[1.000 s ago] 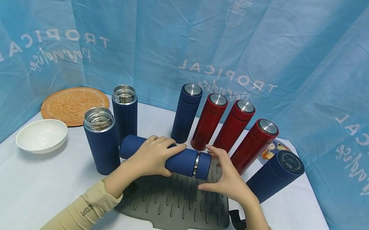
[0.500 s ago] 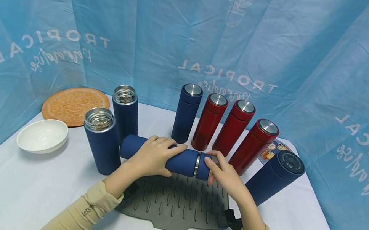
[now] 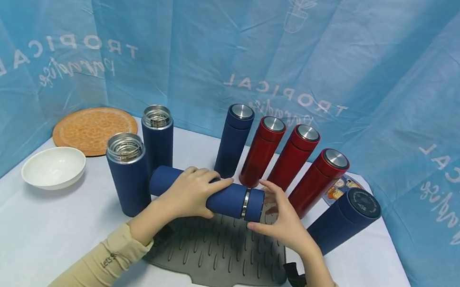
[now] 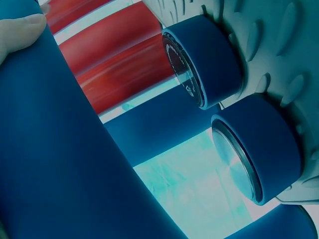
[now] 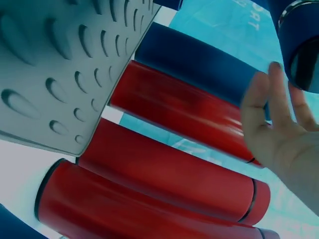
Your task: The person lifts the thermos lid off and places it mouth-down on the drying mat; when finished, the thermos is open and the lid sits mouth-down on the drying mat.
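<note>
My left hand (image 3: 190, 191) grips a blue thermos bottle (image 3: 227, 199), which lies sideways above a dark grey ridged mat (image 3: 216, 252). At the bottle's right end is its blue cap (image 3: 254, 205), with a steel ring showing beside it. My right hand (image 3: 283, 217) spreads around that cap, thumb below and fingers above; in the right wrist view the fingers extend near the bottle's end without a visible grip. Two loose blue caps, one (image 4: 212, 62) behind another (image 4: 261, 149), rest on the mat in the left wrist view; bottle and hand hide them from the head view.
Two uncapped blue bottles, one near (image 3: 128, 179) and one farther (image 3: 158, 139), stand left. A capped blue bottle (image 3: 234, 144), three red bottles (image 3: 259, 154) and an upside-down-looking blue bottle (image 3: 341, 222) stand behind and right. A white bowl (image 3: 54, 169) and round orange mat (image 3: 93, 131) lie left.
The right hand closed its fingers onto the cap half a second ago, and now its thumb and fingers are spread apart again. The left hand and bottle stay nearly in place.
</note>
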`<state>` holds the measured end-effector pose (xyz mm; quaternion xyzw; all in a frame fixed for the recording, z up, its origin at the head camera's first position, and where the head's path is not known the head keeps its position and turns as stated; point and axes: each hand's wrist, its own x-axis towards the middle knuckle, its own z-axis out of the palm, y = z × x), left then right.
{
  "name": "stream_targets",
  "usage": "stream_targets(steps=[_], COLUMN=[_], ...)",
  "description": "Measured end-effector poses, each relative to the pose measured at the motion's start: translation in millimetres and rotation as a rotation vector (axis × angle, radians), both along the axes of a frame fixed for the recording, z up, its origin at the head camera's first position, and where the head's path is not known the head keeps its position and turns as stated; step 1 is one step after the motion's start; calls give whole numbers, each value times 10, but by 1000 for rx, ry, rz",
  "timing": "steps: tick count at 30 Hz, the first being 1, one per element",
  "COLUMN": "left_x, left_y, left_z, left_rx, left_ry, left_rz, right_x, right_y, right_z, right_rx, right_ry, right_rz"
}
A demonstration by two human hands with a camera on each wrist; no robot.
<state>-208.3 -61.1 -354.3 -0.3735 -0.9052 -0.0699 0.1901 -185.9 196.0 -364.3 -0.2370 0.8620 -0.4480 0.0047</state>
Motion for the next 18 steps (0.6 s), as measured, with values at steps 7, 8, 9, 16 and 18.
stream_targets(steps=[7, 8, 9, 16, 18], left_x=[-2, -5, -7, -3, -3], left_y=[-1, 0, 2, 5, 9], left_z=[8, 4, 1, -19, -22], left_rx=[-4, -3, -2, 5, 4], left_ry=[-9, -6, -5, -14, -21], left_rz=[-5, -7, -9, -12, -8], right_x=[-8, -13, -18, -16, -9], right_y=[-70, -82, -90, -105, -98], right_z=[88, 104, 117, 119, 100], right_rx=[61, 53, 41, -11, -15], right_ry=[-196, -231, -268, -383, -377], right_rz=[-126, -141, -152, -119, -125])
